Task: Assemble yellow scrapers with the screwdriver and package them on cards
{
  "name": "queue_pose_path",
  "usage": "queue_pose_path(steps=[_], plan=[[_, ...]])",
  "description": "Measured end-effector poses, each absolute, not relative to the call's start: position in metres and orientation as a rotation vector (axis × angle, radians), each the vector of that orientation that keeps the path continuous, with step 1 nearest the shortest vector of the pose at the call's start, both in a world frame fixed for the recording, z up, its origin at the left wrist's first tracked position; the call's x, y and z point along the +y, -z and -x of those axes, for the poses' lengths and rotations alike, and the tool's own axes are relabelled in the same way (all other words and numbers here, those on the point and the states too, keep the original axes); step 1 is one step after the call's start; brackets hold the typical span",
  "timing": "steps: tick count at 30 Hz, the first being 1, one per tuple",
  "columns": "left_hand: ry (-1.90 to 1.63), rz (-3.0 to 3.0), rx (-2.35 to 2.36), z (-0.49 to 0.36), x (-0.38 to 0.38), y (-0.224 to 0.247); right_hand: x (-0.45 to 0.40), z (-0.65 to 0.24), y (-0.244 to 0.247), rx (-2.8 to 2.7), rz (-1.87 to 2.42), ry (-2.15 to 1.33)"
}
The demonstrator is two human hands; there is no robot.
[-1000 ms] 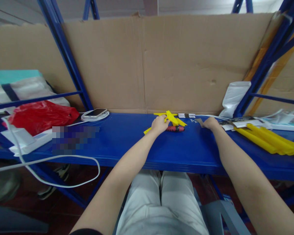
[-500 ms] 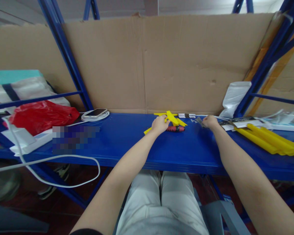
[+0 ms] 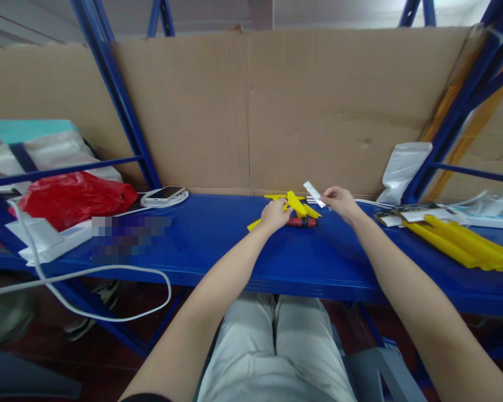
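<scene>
My left hand is closed around a yellow plastic piece with flat, fin-like parts, shaped much like a model plane. Under it on the blue table lies a red and black tool handle; the rest of that tool is hidden. My right hand pinches a small, shiny, clear-white plastic packet by its lower end, tilted up to the left above the table. Thin white sticks lie behind the yellow piece, partly covered by the packet.
Long yellow plastic pieces and printed packaging lie at the right. A white pouch leans on the blue post. At the left are a phone on a coiled white cable, a red bag and a power strip. Cardboard closes the back.
My right hand has lifted the packet off the table and brought it left, towards the yellow piece. My left hand has stayed in nearly the same place.
</scene>
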State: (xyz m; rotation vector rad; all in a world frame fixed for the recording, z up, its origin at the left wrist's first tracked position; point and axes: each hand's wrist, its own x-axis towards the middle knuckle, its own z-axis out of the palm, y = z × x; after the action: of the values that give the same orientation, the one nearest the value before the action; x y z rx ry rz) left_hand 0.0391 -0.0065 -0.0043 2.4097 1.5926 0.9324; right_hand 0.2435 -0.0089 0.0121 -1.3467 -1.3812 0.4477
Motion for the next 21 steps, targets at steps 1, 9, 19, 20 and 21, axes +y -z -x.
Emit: queue_pose_path(steps=[1,9,19,20,21], plan=[[-0.934,-2.412,1.583,-0.039,-0.006,0.004,-0.01,-0.237,-0.01,-1.407,1.294,-0.506],[-0.932,-2.401,1.523,-0.039,-0.008,0.003,-0.018,-0.209,-0.003,-1.525,1.218,-0.716],[-0.988,-2.425,1.484,-0.039,-0.007,0.003,-0.017,-0.209,-0.001,-1.544,1.274,-0.649],[-0.989,-2.426,1.477,-0.039,-0.007,0.003,-0.017,-0.208,-0.001,-1.534,1.277,-0.651],[-0.987,-2.428,1.469,-0.038,-0.007,0.003,-0.018,-0.207,-0.002,-1.522,1.28,-0.655]])
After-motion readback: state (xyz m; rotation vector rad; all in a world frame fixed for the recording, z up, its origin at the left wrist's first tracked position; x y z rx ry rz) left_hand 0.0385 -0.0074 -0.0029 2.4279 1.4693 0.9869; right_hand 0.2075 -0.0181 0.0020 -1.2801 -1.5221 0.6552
